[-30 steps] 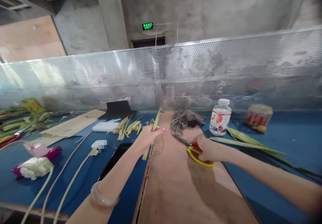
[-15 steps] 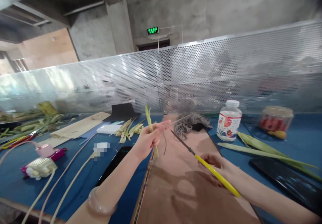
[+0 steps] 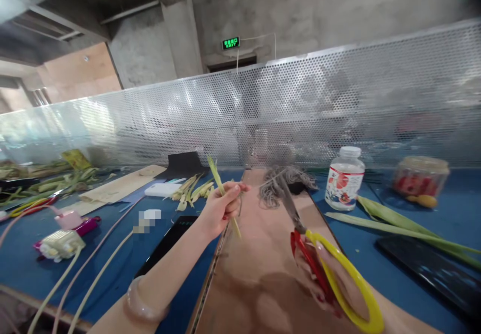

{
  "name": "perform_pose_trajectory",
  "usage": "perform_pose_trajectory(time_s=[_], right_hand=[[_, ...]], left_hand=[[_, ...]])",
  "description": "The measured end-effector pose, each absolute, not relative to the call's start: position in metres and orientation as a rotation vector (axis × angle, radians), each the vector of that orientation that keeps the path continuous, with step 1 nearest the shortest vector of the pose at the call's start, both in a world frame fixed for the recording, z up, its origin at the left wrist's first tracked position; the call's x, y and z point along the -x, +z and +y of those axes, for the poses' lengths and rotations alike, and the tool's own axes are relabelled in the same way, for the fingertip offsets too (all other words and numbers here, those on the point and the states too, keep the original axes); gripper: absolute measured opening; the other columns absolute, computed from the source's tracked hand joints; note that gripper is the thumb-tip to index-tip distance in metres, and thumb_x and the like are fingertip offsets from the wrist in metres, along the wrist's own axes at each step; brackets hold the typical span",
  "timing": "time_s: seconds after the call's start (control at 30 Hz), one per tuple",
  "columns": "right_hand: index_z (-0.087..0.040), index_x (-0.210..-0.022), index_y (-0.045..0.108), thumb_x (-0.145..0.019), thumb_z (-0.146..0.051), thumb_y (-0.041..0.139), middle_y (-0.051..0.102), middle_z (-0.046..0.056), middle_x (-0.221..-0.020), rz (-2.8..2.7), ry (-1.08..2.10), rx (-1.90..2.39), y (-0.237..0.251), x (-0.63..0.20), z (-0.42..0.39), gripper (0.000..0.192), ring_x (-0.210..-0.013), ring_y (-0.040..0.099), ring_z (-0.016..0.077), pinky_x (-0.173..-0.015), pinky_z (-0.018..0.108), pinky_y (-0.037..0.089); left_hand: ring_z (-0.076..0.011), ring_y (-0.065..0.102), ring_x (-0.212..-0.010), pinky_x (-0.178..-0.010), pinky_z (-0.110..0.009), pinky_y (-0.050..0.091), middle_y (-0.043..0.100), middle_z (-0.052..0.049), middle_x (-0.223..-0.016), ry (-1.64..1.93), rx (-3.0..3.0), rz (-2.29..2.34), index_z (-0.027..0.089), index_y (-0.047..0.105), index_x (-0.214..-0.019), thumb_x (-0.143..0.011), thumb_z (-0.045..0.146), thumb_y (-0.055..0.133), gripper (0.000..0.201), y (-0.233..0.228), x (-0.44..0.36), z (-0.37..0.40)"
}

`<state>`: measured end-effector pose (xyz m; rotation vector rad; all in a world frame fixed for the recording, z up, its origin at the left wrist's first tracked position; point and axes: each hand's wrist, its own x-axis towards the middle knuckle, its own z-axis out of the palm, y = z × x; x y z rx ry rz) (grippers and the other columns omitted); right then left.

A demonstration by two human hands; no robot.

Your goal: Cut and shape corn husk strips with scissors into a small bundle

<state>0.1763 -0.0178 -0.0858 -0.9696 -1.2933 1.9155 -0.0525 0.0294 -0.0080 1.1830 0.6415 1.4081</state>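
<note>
My left hand [image 3: 220, 209] is closed around a narrow bundle of green plant leaf [image 3: 215, 170], which stands up slanted and pokes out below the fist. At its fingertips a thin grey thread is pinched, stretching to the right toward the scissor blades. My right hand [image 3: 305, 269] grips scissors [image 3: 295, 214] with one red and one yellow handle. Their blades point up and away, over the board and in front of the grey yarn; motion blurs them, and whether they touch the thread I cannot tell.
A brown board [image 3: 259, 254] lies under the hands, with tangled grey yarn [image 3: 268, 194] at its far end. To the right are a plastic bottle [image 3: 343, 181], long green leaves [image 3: 394, 219], a jar [image 3: 421, 176] and a dark phone-like slab [image 3: 421, 269]. Leftward lie another phone [image 3: 165, 246], cables and husk pieces [image 3: 186, 191].
The scissors have turned in my right hand: the blades now point farther up and away from my left hand, and both handles show. My left hand has stayed nearly still with the leaf bundle.
</note>
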Motion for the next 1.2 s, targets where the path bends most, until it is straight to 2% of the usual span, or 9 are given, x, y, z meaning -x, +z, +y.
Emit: perform_pose_trajectory(time_s=[0.03, 0.1, 0.2, 0.33, 0.5, 0.7, 0.93, 1.03, 1.2], right_hand=[[-0.025, -0.063, 0.044, -0.044, -0.081, 0.059, 0.036, -0.006, -0.050, -1.237, 1.932, 0.927, -0.084, -0.175, -0.022, 0.061, -0.034, 0.029, 0.0055, -0.028, 0.017, 0.026], [-0.024, -0.062, 0.046, -0.040, -0.078, 0.066, 0.038, -0.006, -0.052, -1.218, 2.073, 0.823, -0.080, -0.174, -0.032, 0.061, -0.034, 0.029, 0.0040, -0.027, 0.014, 0.025], [-0.023, -0.058, 0.045, -0.045, -0.082, 0.060, 0.037, -0.005, -0.047, -1.310, 2.215, 0.722, -0.076, -0.174, -0.040, 0.062, -0.033, 0.027, 0.0037, -0.026, 0.013, 0.023], [-0.021, -0.059, 0.048, -0.054, -0.078, 0.059, 0.039, -0.005, -0.051, -1.285, 2.239, 0.708, -0.073, -0.175, -0.042, 0.058, -0.034, 0.033, 0.0037, -0.027, 0.011, 0.022], [-0.023, -0.062, 0.053, -0.052, -0.072, 0.067, 0.043, -0.006, -0.057, -1.220, 2.320, 0.655, -0.071, -0.175, -0.041, 0.052, -0.036, 0.035, 0.0030, -0.025, 0.010, 0.023], [-0.020, -0.065, 0.046, -0.049, -0.076, 0.065, 0.041, -0.008, -0.053, -1.213, 2.329, 0.724, -0.073, -0.174, -0.042, 0.062, -0.034, 0.034, 0.0019, -0.024, 0.010, 0.024], [-0.019, -0.070, 0.047, -0.056, -0.073, 0.065, 0.043, -0.007, -0.057, -1.136, 2.373, 0.616, -0.093, -0.178, -0.033, 0.059, -0.039, 0.038, 0.0033, -0.024, 0.010, 0.026], [-0.018, -0.070, 0.049, -0.062, -0.071, 0.063, 0.045, -0.007, -0.059, -1.114, 2.370, 0.554, -0.098, -0.180, -0.031, 0.055, -0.038, 0.037, 0.0024, -0.025, 0.010, 0.029], [-0.017, -0.069, 0.051, -0.067, -0.069, 0.061, 0.044, -0.007, -0.056, -1.147, 2.370, 0.550, -0.094, -0.181, -0.032, 0.053, -0.036, 0.036, 0.0014, -0.027, 0.009, 0.032]], left_hand=[[0.0026, 0.017, -0.037, -0.032, -0.015, 0.012, 0.068, -0.004, -0.082, 1.404, -1.175, 0.639, 0.016, 0.067, -0.075, -0.071, 0.029, 0.072, 0.014, -0.009, 0.052, 0.029], [0.0028, 0.018, -0.036, -0.033, -0.015, 0.011, 0.066, -0.003, -0.078, 1.384, -1.174, 0.626, 0.016, 0.067, -0.073, -0.071, 0.028, 0.072, 0.014, -0.011, 0.050, 0.029], [0.0029, 0.019, -0.035, -0.033, -0.015, 0.011, 0.065, -0.002, -0.075, 1.355, -1.180, 0.605, 0.016, 0.066, -0.073, -0.071, 0.028, 0.073, 0.013, -0.014, 0.047, 0.028], [0.0027, 0.019, -0.035, -0.033, -0.014, 0.011, 0.063, -0.001, -0.070, 1.339, -1.166, 0.606, 0.016, 0.065, -0.073, -0.070, 0.028, 0.074, 0.015, -0.016, 0.045, 0.027], [0.0033, 0.020, -0.035, -0.033, -0.014, 0.012, 0.066, -0.003, -0.076, 1.333, -1.149, 0.594, 0.016, 0.063, -0.075, -0.071, 0.026, 0.073, 0.015, -0.018, 0.046, 0.028], [0.0033, 0.021, -0.035, -0.033, -0.013, 0.014, 0.065, -0.003, -0.074, 1.304, -1.193, 0.588, 0.014, 0.063, -0.076, -0.075, 0.026, 0.070, 0.014, -0.020, 0.046, 0.029], [0.0038, 0.020, -0.035, -0.034, -0.012, 0.014, 0.063, -0.002, -0.075, 1.272, -1.220, 0.586, 0.015, 0.065, -0.078, -0.076, 0.024, 0.069, 0.011, -0.022, 0.046, 0.026], [0.0024, 0.019, -0.036, -0.035, -0.012, 0.014, 0.054, 0.002, -0.061, 1.264, -1.232, 0.607, 0.014, 0.066, -0.077, -0.074, 0.025, 0.071, 0.012, -0.023, 0.045, 0.026], [-0.0009, 0.015, -0.037, -0.036, -0.013, 0.014, 0.025, 0.010, -0.044, 1.216, -1.304, 0.567, 0.015, 0.066, -0.076, -0.075, 0.028, 0.070, 0.014, -0.025, 0.044, 0.025]])
